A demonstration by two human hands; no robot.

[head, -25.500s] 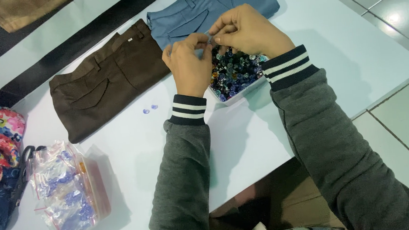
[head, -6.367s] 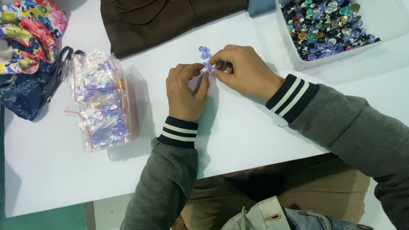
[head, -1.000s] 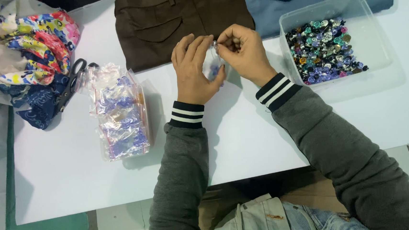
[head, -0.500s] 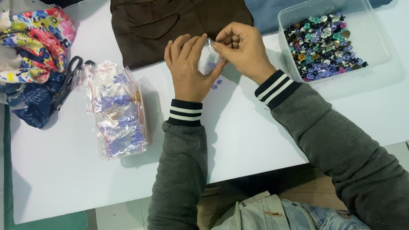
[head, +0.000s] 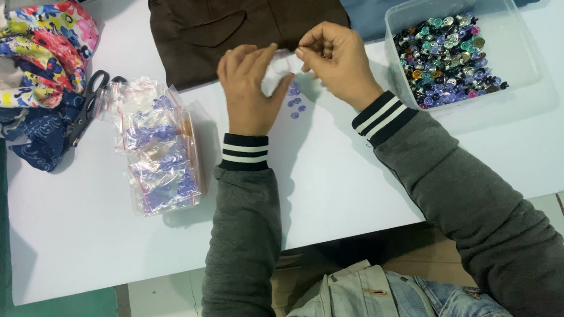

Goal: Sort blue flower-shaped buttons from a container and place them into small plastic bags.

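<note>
Both hands are lifting a little higher over the white worktop (head: 336, 174) than half a second ago, nearer the brown folded trousers (head: 245, 15) at its far edge. The left hand (head: 249, 91) and right hand (head: 333, 62) are each pinching the small clear plastic bag (head: 282, 66) between them, stretched and see-through. Small lilac buttons (head: 296, 102) are lying just beneath.

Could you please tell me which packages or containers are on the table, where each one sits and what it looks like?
Small bag: clear, held between left hand and right hand.
Bag pile: left of the hands, clear pouches with purple contents.
Tub: right, clear, rectangular, holding mixed coloured beads.
</note>
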